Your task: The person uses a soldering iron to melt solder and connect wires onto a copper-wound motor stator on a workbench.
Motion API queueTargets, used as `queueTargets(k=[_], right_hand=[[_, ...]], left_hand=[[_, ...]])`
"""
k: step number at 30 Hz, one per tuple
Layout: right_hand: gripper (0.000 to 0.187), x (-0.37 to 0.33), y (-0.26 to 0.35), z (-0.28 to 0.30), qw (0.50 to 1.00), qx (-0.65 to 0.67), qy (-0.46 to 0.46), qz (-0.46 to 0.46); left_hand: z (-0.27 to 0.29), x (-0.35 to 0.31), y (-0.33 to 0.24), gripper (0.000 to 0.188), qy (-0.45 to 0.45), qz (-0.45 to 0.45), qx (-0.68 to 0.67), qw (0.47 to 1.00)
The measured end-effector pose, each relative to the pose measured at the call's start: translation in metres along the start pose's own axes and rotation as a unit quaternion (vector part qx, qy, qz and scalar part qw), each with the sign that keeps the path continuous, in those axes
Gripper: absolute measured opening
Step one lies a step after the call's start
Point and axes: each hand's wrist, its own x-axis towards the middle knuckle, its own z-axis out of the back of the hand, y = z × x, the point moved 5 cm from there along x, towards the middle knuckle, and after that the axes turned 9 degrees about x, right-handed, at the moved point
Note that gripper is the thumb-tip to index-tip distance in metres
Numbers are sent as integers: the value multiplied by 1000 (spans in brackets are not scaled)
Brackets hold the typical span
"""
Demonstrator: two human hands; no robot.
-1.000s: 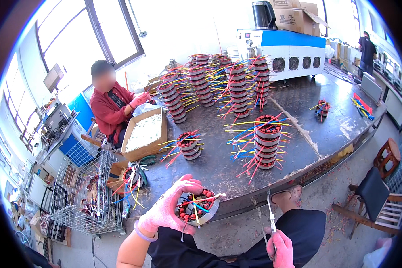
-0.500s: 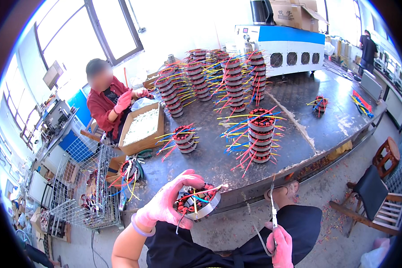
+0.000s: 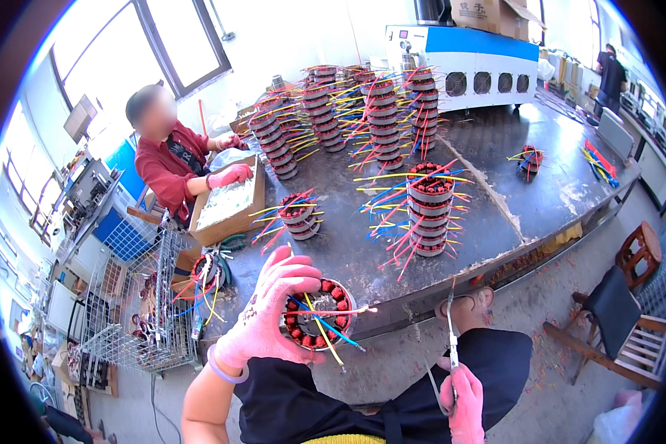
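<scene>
My left hand (image 3: 263,320), in a pink glove, is closed round the rim of a motor stator (image 3: 341,300) above my lap. The stator is a metal ring with red windings, its open centre turned up, and red, yellow and blue wires cross its face. My right hand (image 3: 464,403), also gloved in pink, grips a soldering iron (image 3: 452,340). Its thin tip points up and away, to the right of the stator and apart from it. A loop of cable (image 3: 431,388) hangs beside this hand. Part of the handle is hidden by the fingers.
A stack of stators (image 3: 429,214) and a shorter one (image 3: 300,220) stand on the dark table (image 3: 333,255). Taller stacks (image 3: 384,122) rise behind. At left, a co-worker (image 3: 172,159) reaches into a carton (image 3: 233,226) of white pieces. A wire basket (image 3: 137,325) and a chair (image 3: 614,318) flank me.
My left hand has tilted the stator so its face shows more fully, its wires now lying across the opening. The co-worker's hand has lowered into the carton. My right hand has barely moved.
</scene>
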Motion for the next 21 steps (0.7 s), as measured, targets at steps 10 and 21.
queueTargets(k=[10,21], right_hand=[[45,-1,6,-7,1000,15,5,5],[45,0,3,-6,1000,27,9,9]], left_hand=[[8,1,-14,84,-86,-40,143,985],[10,-6,-13,82,-92,-54,185,977]])
